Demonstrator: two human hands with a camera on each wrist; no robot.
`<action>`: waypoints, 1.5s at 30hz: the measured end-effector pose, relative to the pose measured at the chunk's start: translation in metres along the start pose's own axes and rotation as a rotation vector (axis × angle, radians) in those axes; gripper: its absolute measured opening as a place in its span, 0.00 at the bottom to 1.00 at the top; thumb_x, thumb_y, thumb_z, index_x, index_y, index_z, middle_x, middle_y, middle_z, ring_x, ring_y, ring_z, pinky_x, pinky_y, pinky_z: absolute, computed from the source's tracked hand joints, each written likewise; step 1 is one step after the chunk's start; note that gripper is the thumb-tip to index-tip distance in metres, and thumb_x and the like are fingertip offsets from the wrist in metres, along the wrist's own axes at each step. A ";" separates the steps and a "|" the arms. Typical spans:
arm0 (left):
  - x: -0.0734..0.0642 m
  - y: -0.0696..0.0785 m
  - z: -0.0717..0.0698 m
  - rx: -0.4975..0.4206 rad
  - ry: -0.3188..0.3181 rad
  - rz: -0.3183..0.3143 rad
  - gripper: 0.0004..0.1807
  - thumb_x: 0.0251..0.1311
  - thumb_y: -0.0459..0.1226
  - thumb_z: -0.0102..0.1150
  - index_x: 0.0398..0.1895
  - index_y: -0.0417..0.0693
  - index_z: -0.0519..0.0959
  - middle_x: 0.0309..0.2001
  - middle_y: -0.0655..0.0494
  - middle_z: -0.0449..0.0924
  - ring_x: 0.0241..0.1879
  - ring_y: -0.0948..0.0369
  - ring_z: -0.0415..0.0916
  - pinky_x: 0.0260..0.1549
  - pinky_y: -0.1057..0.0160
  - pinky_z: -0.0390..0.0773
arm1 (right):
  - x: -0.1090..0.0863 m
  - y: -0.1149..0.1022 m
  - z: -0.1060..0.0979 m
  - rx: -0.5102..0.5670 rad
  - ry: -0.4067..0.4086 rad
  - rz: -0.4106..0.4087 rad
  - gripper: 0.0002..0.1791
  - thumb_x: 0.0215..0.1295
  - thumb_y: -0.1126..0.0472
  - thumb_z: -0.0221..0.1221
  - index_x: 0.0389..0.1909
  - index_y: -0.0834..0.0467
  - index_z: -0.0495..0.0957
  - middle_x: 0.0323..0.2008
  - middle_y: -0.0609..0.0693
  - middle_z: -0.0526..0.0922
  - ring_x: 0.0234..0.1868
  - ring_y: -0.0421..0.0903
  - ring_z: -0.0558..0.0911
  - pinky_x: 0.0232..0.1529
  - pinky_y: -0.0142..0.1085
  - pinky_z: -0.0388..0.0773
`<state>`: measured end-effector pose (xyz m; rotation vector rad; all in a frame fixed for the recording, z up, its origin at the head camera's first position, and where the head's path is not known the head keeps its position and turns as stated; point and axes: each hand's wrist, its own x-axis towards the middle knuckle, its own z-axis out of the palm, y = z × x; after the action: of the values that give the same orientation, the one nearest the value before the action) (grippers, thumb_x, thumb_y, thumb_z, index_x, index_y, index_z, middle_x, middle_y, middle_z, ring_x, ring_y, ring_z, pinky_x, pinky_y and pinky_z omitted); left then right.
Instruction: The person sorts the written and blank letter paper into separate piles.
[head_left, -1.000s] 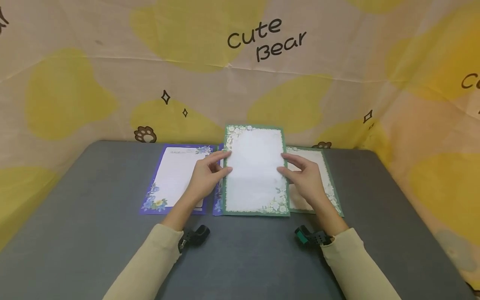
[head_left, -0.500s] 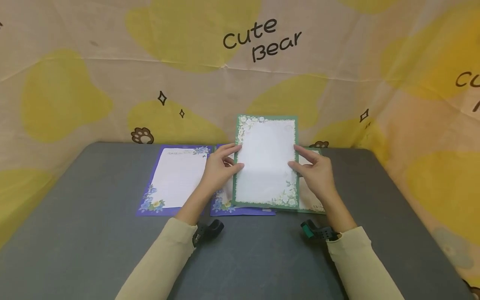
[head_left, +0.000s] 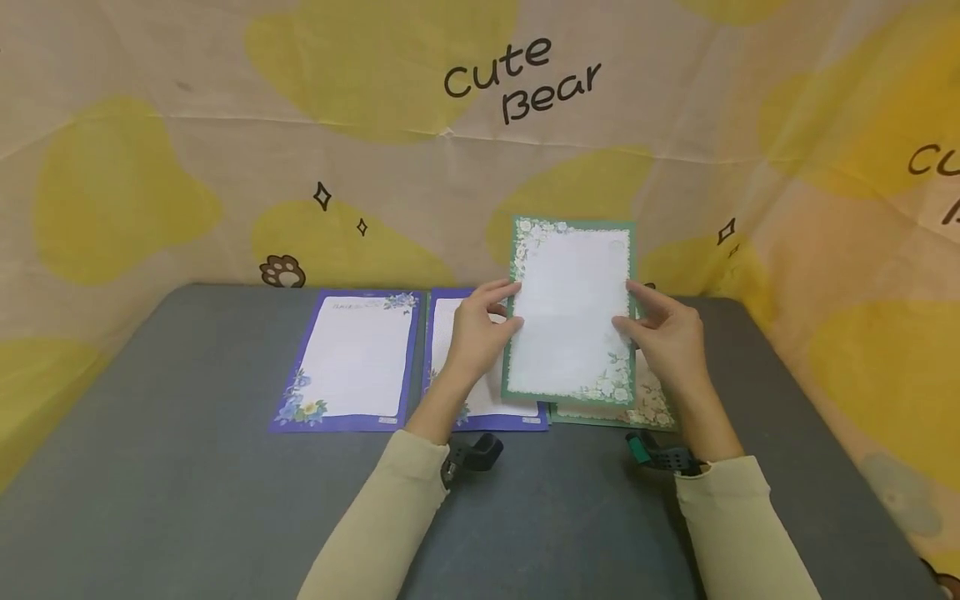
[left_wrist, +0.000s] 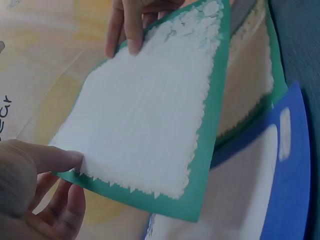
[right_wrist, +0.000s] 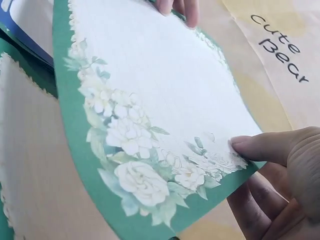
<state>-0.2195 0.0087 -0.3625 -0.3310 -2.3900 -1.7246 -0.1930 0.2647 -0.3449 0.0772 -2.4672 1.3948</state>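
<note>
Both hands hold up one sheet of green-bordered floral letter paper (head_left: 570, 312), white in the middle with pale flowers in two corners. The left hand (head_left: 482, 329) pinches its left edge between thumb and fingers. On the opposite edge the right hand (head_left: 667, 333) does the same, its thumb (right_wrist: 265, 147) lying on the front face. The sheet is raised and tilted, bowing slightly in the right wrist view. Below it lies another green-bordered sheet (head_left: 600, 414), mostly hidden. A blue-purple bordered sheet (head_left: 487, 408) lies beside that one, partly covered by the left hand and the raised paper.
Another blue-purple floral sheet (head_left: 352, 358) lies flat to the left on the dark grey table (head_left: 187, 467). Behind the table's back edge hangs a cream and yellow cloth (head_left: 405, 167) printed with "Cute Bear". Each wrist wears a black strap with a camera.
Both hands have lifted the green-bordered sheet and carried it to the right. The middle blue-purple sheet, mostly covered before, now shows more.
</note>
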 end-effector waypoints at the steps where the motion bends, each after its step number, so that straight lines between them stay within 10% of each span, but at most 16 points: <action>1: 0.000 0.002 0.003 -0.012 0.005 -0.011 0.26 0.59 0.26 0.65 0.62 0.44 0.80 0.69 0.52 0.74 0.51 0.53 0.80 0.33 0.71 0.79 | 0.000 0.000 -0.002 -0.007 0.007 0.006 0.29 0.64 0.60 0.68 0.68 0.51 0.76 0.68 0.54 0.77 0.25 0.26 0.78 0.22 0.26 0.70; 11: -0.002 0.020 0.031 -0.093 0.019 -0.090 0.26 0.58 0.25 0.65 0.62 0.43 0.80 0.68 0.48 0.74 0.57 0.51 0.77 0.46 0.62 0.84 | 0.004 0.007 -0.025 -0.007 0.046 0.037 0.30 0.64 0.60 0.69 0.67 0.51 0.76 0.67 0.53 0.78 0.24 0.29 0.80 0.19 0.28 0.66; 36: -0.008 0.005 0.060 0.081 -0.018 -0.067 0.27 0.60 0.27 0.64 0.64 0.45 0.78 0.66 0.49 0.76 0.44 0.59 0.76 0.29 0.75 0.73 | 0.004 0.022 -0.036 -0.086 -0.010 0.127 0.30 0.64 0.57 0.69 0.67 0.54 0.76 0.67 0.58 0.77 0.26 0.28 0.81 0.21 0.30 0.70; 45: -0.009 -0.005 0.066 0.190 -0.030 -0.085 0.27 0.60 0.29 0.66 0.64 0.47 0.79 0.65 0.51 0.78 0.36 0.64 0.73 0.29 0.73 0.71 | 0.005 0.042 -0.034 -0.198 -0.087 0.160 0.30 0.65 0.54 0.68 0.68 0.51 0.75 0.30 0.47 0.89 0.19 0.38 0.77 0.17 0.36 0.67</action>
<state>-0.2130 0.0696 -0.3903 -0.2320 -2.5997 -1.5179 -0.1979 0.3160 -0.3614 -0.1075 -2.7224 1.2218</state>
